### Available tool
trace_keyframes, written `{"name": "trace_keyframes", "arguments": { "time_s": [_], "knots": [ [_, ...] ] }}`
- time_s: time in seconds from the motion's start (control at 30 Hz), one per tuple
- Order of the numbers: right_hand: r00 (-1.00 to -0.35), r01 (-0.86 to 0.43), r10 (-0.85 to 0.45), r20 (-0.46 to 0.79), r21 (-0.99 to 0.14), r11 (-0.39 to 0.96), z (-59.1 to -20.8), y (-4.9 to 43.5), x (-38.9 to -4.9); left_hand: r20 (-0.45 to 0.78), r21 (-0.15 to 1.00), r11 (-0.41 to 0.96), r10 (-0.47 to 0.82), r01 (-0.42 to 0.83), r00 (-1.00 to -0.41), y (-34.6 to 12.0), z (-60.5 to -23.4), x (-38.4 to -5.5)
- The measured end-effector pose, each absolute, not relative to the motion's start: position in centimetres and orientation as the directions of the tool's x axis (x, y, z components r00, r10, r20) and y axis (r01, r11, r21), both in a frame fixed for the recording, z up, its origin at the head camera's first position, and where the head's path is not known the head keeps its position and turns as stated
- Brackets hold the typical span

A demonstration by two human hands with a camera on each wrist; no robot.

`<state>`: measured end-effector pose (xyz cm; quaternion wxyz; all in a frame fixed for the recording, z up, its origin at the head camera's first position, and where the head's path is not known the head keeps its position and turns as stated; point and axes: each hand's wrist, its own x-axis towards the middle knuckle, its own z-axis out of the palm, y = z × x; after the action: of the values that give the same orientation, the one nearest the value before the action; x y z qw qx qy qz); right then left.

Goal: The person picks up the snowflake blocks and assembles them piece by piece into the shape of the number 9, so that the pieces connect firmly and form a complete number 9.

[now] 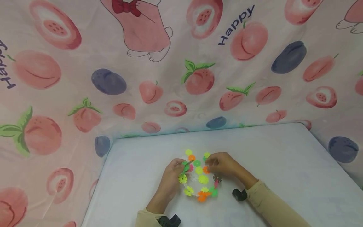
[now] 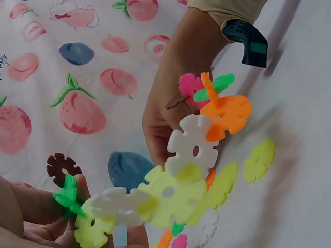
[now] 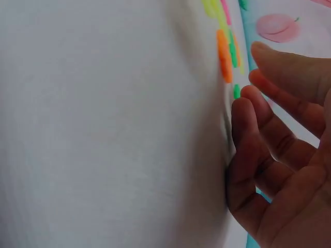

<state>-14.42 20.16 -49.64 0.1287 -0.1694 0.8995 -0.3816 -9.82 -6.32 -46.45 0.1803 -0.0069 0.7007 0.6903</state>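
My left hand [image 1: 170, 176] grips one end of a curved chain of notched plastic snowflake discs [image 1: 202, 197] in yellow, white, orange, green, pink and brown. Between its thumb and fingers, a green disc [image 2: 66, 196] and a brown disc [image 2: 64, 168] show at that end. The chain bows toward the near side, its other end close below my right wrist. My right hand [image 1: 224, 162] reaches low over the loose discs, beside an orange one [image 1: 206, 170]. In the right wrist view its fingers [image 3: 243, 119] bend loosely, thumb apart, with nothing seen between them.
Loose discs, among them a green one [image 1: 197, 163] and a yellow one [image 1: 188, 152], lie on the white tabletop [image 1: 136, 176] between and beyond the hands. A fruit-patterned cloth [image 1: 158, 72] rises behind the table. Black devices [image 1: 239, 194] sit at both sleeve cuffs.
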Motion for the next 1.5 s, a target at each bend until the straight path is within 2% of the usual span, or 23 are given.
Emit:
{"name": "trace_keyframes", "arguments": {
  "time_s": [0.47, 0.73, 0.83, 1.0, 1.1, 1.5],
  "knots": [
    [-0.89, -0.27, -0.447, -0.092, -0.684, 0.678, -49.5, 19.7, -14.7, -0.278, 0.958, 0.004, 0.264, -0.287, -0.924, -6.7, -46.6, -10.1],
    [-0.874, -0.391, -0.485, 0.035, -0.644, 0.658, -49.7, 20.8, -14.6, -0.277, 0.956, -0.018, 0.276, -0.293, -0.92, -6.9, -46.9, -10.0],
    [-0.89, -0.338, -0.456, 0.012, -0.688, 0.642, -49.7, 21.2, -14.8, -0.279, 0.956, -0.01, 0.277, -0.293, -0.92, -7.0, -46.9, -9.9],
    [-0.931, -0.133, -0.345, -0.117, -0.773, 0.62, -49.5, 21.4, -15.2, -0.284, 0.956, 0.003, 0.277, -0.294, -0.918, -7.1, -47.0, -9.7],
    [-0.941, -0.061, -0.307, -0.145, -0.818, 0.572, -49.1, 21.4, -15.2, -0.267, 0.961, 0.005, 0.287, -0.277, -0.92, -7.1, -47.2, -9.7],
    [-0.934, -0.065, -0.348, -0.085, -0.916, 0.397, -47.1, 21.2, -14.5, -0.222, 0.975, 0.062, 0.325, -0.214, -0.919, -6.7, -47.5, -9.4]
  ]
}}
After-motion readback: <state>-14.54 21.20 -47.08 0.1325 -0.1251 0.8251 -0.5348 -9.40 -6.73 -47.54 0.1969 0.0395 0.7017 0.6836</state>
